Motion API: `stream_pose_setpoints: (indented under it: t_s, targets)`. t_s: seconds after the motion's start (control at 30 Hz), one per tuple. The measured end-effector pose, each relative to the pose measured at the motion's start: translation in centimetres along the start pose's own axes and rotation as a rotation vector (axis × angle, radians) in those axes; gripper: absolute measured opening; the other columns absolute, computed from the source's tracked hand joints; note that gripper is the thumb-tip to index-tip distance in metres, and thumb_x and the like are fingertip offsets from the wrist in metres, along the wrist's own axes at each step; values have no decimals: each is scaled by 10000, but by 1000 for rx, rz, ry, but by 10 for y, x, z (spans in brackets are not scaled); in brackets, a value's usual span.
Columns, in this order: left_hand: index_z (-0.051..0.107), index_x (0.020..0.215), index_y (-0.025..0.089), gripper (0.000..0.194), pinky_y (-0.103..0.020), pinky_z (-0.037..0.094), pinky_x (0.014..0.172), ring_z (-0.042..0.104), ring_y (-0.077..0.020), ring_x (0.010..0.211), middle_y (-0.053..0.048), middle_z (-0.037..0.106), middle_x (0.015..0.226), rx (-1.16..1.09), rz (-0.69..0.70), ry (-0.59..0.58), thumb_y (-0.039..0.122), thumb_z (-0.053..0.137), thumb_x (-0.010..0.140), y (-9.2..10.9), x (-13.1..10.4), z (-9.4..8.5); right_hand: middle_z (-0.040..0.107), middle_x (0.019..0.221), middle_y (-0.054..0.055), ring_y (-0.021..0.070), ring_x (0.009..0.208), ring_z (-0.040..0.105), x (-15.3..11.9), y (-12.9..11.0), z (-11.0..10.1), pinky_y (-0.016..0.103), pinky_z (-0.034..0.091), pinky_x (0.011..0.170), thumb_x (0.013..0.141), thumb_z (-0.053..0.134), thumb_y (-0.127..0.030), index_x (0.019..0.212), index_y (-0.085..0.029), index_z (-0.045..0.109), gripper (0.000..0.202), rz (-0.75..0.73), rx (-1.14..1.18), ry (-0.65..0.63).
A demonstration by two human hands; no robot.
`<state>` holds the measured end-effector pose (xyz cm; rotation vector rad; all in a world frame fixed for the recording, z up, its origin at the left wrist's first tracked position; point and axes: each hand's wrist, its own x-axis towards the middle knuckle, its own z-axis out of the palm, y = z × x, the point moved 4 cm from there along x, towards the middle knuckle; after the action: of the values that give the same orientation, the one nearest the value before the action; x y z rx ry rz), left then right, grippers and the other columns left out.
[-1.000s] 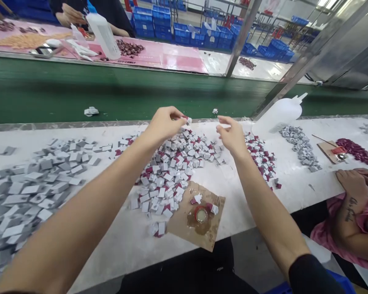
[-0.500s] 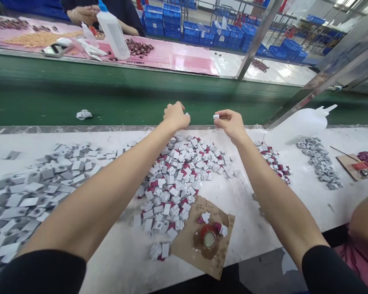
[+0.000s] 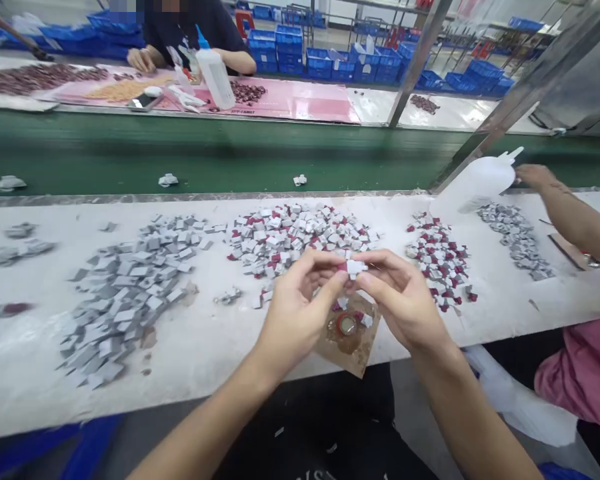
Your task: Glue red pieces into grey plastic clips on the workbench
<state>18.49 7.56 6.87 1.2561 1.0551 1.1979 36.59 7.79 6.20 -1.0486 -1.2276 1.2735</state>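
Close together above the table's front, my left hand (image 3: 300, 300) and my right hand (image 3: 405, 300) pinch one small white-and-maroon plastic part (image 3: 355, 268) between thumbs and fingers. The maroon end is on the left hand's side, partly hidden by its fingers. Just below them lies a stained brown cardboard piece (image 3: 353, 353), bearing a small round red-rimmed container (image 3: 347, 325) and a few loose parts. Behind my hands spreads a heap of white and maroon parts (image 3: 300, 230). On the left is a pile of grey block-shaped parts (image 3: 125, 293).
A green conveyor belt (image 3: 230, 157) runs behind the table, carrying a few small white parts (image 3: 300, 180). A white bottle (image 3: 475, 181) stands at right, near a co-worker's arm (image 3: 575, 207). Across the belt, another person sits behind a white bottle with a blue tip (image 3: 215, 77).
My hands have come back from the belt's edge, apart before and now together on one white-and-maroon part. A small white part now lies on the belt. A co-worker's arm has appeared at right.
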Motion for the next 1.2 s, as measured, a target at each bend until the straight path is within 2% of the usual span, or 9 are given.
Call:
stream_pose_setpoints:
  t_s: [0.13,0.3,0.43,0.53,0.63,0.73,0.93,1.03,1.2]
  targets:
    - [832,1082,240,107,-339,659,899,811,-218,987,-53,840,1062,37,-101,-49,333,780,1067,-5,-51,-1,865,1107,63,240,1012,852,-51,-10,0,307,729,846,1020,920,-338,1136,-324,931,117,-106,-276,-56]
    - [824,1185,246,170,-343,656,881,791,-216,945,-56,838,1049,175,-211,-109,364,749,1088,-19,-105,-22,896,1049,58,236,917,880,-88,4,-8,254,729,749,1039,886,-355,1151,-360,960,134,-71,-379,-161]
    - [780,1191,249,230,-444,653,930,738,-268,950,-87,771,1081,733,-180,394,422,690,1069,-30,-138,-99,916,1067,73,264,908,907,-108,23,-40,257,759,765,974,929,-501,1074,-336,969,197,-17,-407,97]
    - [708,1252,209,358,-645,566,1131,681,-399,1180,-165,690,1203,952,-226,719,500,678,1045,-35,-161,-159,927,1059,81,272,898,917,-121,41,-68,233,760,786,880,977,-592,1028,-306,966,322,90,-454,309]
    - [651,1287,193,450,-741,442,1260,579,-484,1373,-197,632,1259,1088,-272,885,557,679,1024,-38,-174,-198,932,1043,79,260,873,918,-127,53,-78,205,748,800,815,1007,-594,1011,-289,966,365,174,-441,374]
    - [637,1228,203,405,-697,467,1265,583,-474,1378,-179,635,1216,1157,-286,945,515,678,973,-44,-174,-216,929,999,73,252,828,912,-122,54,-68,206,746,773,786,1028,-538,992,-279,967,337,193,-388,320]
    - [618,1202,203,395,-700,520,1213,685,-473,1227,-177,696,1128,1133,-239,907,491,631,931,-46,-162,-210,924,980,65,244,829,909,-110,45,-47,230,754,785,820,1043,-472,1015,-281,971,283,159,-306,290]
    - [631,1266,216,443,-668,538,1207,711,-456,1213,-155,711,1167,1094,-194,848,518,664,943,-43,-161,-188,925,960,67,243,833,915,-109,46,-41,259,763,824,877,1032,-469,1063,-287,971,267,173,-205,288]
    - [700,1309,241,498,-468,646,880,751,-289,918,-90,762,1203,820,-249,623,530,749,906,-55,-151,-136,933,991,86,258,868,926,-110,55,-35,312,779,862,880,1048,-482,1100,-277,967,311,239,-42,337]
